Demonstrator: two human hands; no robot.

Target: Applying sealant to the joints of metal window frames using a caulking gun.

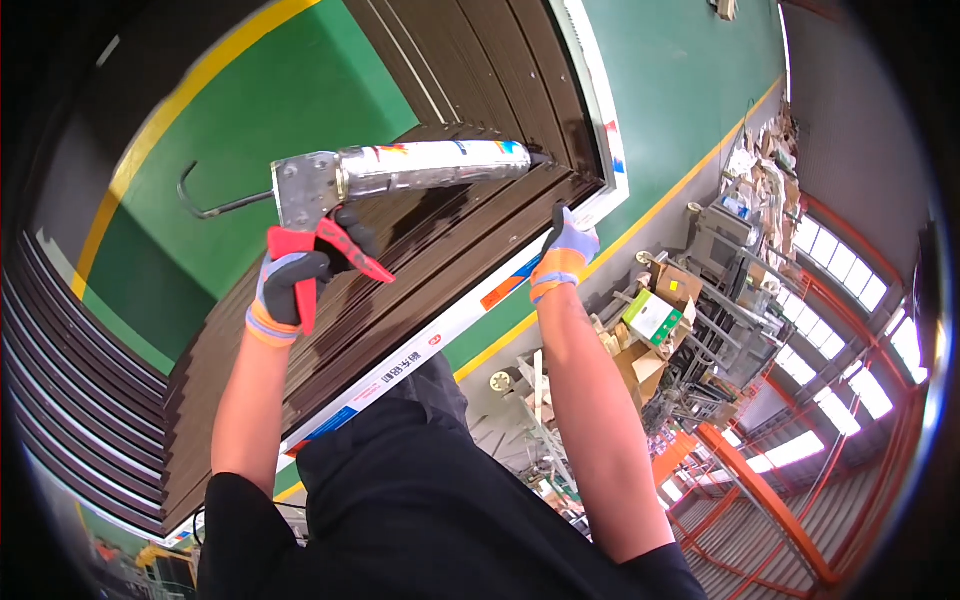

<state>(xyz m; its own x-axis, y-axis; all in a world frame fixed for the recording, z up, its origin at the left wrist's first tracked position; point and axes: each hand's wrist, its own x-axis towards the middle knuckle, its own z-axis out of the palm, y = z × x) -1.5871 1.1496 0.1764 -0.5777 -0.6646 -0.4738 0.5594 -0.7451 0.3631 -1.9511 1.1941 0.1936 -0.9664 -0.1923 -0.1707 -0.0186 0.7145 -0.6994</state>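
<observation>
A purple-and-black gloved left hand clasps the red handle of a silver-and-white cylindrical caulking gun, its nozzle at an inner corner of stacked dark-brown frames, work there seemingly under way, remainder unclear, while the gloved right hand, grip indiscernible, meets the white-taped edge.

Windows at right glare white. Shadow darkens the green floor at left; fisheye distortion bows lines near the black rim.

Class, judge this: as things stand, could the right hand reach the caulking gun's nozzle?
Probably yes: the right hand rests at the brown frame, near its corner and close to the nozzle, with nothing visible between them. The left hand holds the caulking gun.
</observation>
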